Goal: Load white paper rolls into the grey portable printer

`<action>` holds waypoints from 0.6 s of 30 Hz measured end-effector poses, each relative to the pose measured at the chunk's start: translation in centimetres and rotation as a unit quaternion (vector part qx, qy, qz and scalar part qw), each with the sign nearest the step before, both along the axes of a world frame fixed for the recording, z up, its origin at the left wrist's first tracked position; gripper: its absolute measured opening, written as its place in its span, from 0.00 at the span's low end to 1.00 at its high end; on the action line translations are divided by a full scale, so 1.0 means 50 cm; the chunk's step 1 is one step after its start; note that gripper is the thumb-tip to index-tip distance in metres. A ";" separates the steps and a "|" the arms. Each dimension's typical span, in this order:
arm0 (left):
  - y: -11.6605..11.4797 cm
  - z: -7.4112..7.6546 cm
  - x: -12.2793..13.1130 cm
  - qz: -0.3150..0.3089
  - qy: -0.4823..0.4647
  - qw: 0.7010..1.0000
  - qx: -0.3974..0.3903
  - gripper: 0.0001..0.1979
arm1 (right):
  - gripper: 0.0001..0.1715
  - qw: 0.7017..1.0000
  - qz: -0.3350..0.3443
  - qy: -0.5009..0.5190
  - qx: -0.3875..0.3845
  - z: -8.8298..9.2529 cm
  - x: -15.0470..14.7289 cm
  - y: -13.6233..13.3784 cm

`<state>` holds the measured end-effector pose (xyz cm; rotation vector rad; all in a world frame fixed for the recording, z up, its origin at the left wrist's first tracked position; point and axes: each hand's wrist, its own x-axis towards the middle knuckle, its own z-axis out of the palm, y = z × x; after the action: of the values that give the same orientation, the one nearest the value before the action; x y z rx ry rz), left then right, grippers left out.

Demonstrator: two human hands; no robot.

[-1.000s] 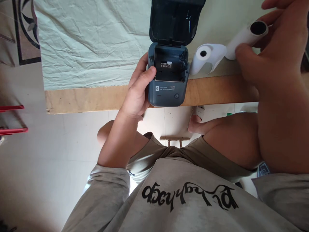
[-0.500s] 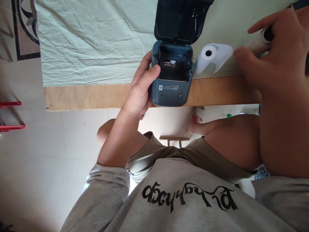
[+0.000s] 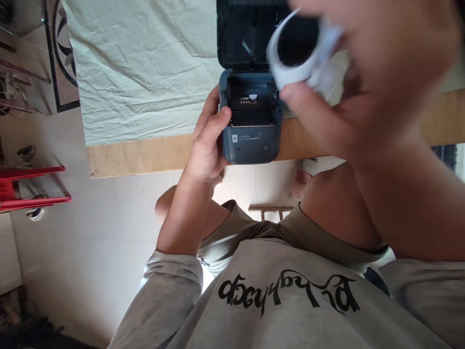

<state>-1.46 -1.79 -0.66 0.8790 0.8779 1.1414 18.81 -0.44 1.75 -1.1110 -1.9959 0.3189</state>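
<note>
My left hand [image 3: 208, 143] grips the left side of a dark blue-grey label printer [image 3: 250, 151], thumb over its edge. The printer's black lid [image 3: 238, 36] is flipped up and back, so the roll bay [image 3: 250, 104] shows, with a small printed sticker inside. Blurred by motion, my right hand [image 3: 366, 92] pinches a white label roll [image 3: 293, 76] with a wide black core. This roll hangs above the printer's right edge, in front of part of the lid. Behind the roll, a whitish shape [image 3: 332, 77] is too smeared to make out.
A pale green cloth [image 3: 145, 72] covers the table, with a bare wooden front edge [image 3: 145, 152]. Red stool-like legs [image 3: 36, 189] stand on the tiled floor at the left. My knees are below the table edge, near a small wooden stool [image 3: 271, 209].
My right hand has come in from the far right with the label roll, up to the printer. The printer stays in my left hand, slightly further left in view.
</note>
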 end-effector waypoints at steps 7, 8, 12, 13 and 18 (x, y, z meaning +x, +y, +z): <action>0.005 0.000 -0.007 -0.011 0.014 1.000 -0.002 0.12 | 0.17 0.980 -0.055 -0.164 -0.102 0.018 -0.077 0.010; 0.005 0.001 -0.006 -0.009 0.014 1.000 -0.003 0.12 | 0.15 0.975 -0.057 -0.175 -0.126 0.018 -0.083 0.012; 0.003 -0.001 -0.007 -0.013 0.006 1.000 0.010 0.13 | 0.13 0.977 -0.050 -0.172 -0.111 0.012 -0.090 0.005; 0.001 -0.003 -0.008 -0.017 -0.003 1.000 0.017 0.14 | 0.14 0.980 -0.038 -0.170 -0.093 0.010 -0.089 -0.001; 0.004 -0.026 -0.017 -0.030 -0.007 0.998 0.046 0.18 | 0.15 0.982 0.037 -0.177 -0.059 0.008 -0.068 -0.024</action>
<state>-2.32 -1.58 -1.97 0.9640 0.7880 1.1421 15.41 -1.66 2.17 -1.2385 -2.3616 0.2972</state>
